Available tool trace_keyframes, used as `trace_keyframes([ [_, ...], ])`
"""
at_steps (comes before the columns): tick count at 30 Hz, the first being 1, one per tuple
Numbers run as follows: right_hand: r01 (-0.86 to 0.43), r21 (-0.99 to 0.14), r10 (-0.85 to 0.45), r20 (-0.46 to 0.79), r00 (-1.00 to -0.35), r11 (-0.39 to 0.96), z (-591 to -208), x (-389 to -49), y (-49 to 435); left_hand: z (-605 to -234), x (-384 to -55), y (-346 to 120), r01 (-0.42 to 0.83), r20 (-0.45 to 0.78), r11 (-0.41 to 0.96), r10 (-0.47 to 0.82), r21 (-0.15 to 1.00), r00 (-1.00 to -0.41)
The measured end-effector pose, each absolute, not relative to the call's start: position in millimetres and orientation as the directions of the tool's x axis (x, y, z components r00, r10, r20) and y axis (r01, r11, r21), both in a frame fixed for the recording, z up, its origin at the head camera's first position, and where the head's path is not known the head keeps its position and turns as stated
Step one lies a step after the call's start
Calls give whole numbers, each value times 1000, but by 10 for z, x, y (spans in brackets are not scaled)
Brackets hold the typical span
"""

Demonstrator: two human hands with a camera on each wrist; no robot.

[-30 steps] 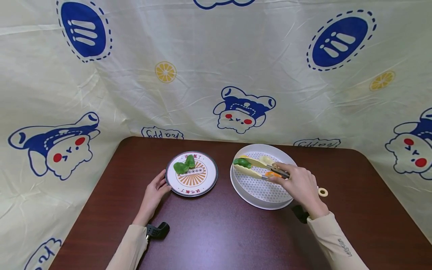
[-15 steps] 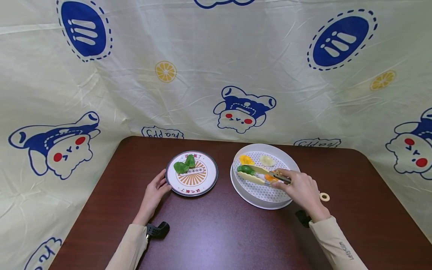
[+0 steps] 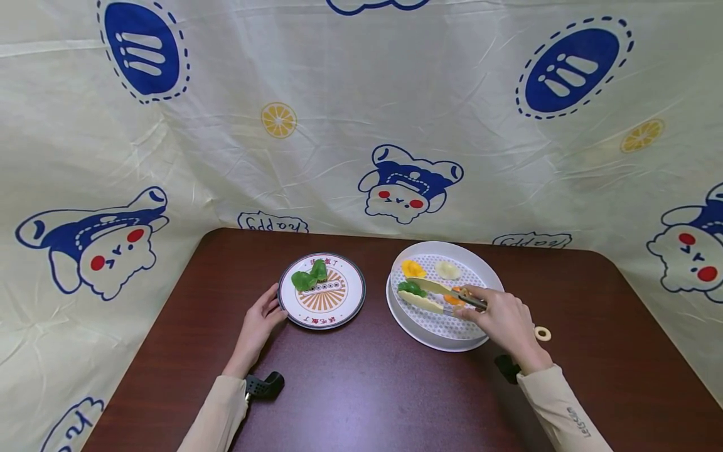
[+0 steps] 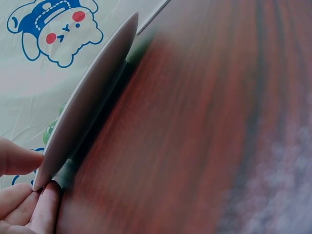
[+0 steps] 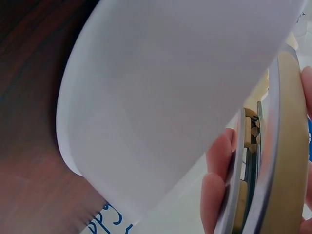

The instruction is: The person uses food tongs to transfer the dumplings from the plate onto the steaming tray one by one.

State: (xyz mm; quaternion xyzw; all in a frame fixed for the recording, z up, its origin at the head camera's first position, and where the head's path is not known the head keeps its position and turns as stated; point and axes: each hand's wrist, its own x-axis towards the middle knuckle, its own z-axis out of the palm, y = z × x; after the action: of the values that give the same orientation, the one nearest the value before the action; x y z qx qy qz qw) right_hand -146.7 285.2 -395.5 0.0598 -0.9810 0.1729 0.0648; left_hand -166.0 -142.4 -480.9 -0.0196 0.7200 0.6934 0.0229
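My left hand [image 3: 258, 329] pinches the left rim of a white plate [image 3: 346, 307], thumb above and fingers beneath in the left wrist view. Two green leafy-looking pieces [image 3: 305, 280] lie on the plate. My right hand [image 3: 505, 320] holds a pair of tongs [image 3: 432, 285] with cream tips, reaching into a round white steamer-like basket [image 3: 449, 328] with a perforated floor. Between the spread tong tips is a green piece [image 3: 411, 288]. Around it in the basket lie a yellow piece [image 3: 414, 269], a pale piece [image 3: 448, 270] and an orange piece [image 3: 454, 296], partly covered by the tongs.
Both plate and basket stand on a dark brown table [image 3: 350, 389], the basket to the right. A patterned cloth [image 3: 316, 176] hangs behind the table. The tongs' cream ring [image 3: 542, 333] sticks out past my right wrist. The basket's wall [image 5: 161, 97] fills much of the right wrist view.
From near the basket's left rim, the tongs and green piece have moved slightly right and toward me, uncovering the yellow piece. The left hand and plate stay put.
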Motion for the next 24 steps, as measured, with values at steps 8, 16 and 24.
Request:
trace_keyframes([
  [8, -150, -338, -96, 171, -981, 929, -3920, -1458, 2843, -4812, -1655, -1424, -64, -65, 45, 6, 997, -998],
  [16, -167, -353, -84, 238, -968, 921, -3836, -1477, 2754, -4807, -1657, -1422, -68, -68, 33, 2, 997, -998],
  [24, -228, -358, -135, 266, -955, 905, -3761, -1554, 2484, -4800, -1659, -1421, -56, -56, 25, 4, 998, -998],
])
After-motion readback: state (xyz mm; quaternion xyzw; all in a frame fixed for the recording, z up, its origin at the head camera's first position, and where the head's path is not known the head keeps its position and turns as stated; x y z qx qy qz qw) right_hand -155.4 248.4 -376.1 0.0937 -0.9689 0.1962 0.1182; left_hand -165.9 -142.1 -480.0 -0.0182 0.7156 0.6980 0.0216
